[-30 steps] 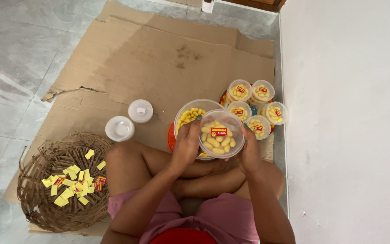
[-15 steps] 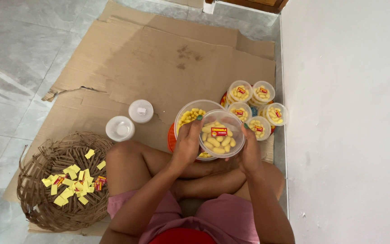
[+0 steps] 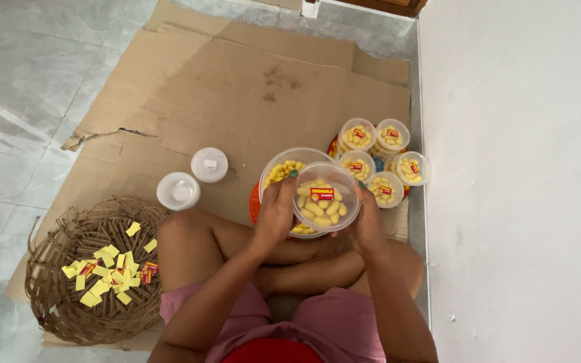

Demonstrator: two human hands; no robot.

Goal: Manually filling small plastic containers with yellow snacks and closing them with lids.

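From the head camera, a person sits cross-legged on flattened cardboard (image 3: 237,87) and holds a round clear tub (image 3: 326,197) of pale yellow snacks with a red and yellow label on its lid. The left hand (image 3: 276,216) clasps its left side and the right hand (image 3: 369,225) its right side, fingers curled round the rim. Beneath it sits a larger clear bowl (image 3: 284,168) of yellow snacks. Five closed tubs (image 3: 379,158) cluster by the wall. Two white lids (image 3: 193,178) lie left, near a woven basket (image 3: 55,296) of yellow labels (image 3: 105,269).
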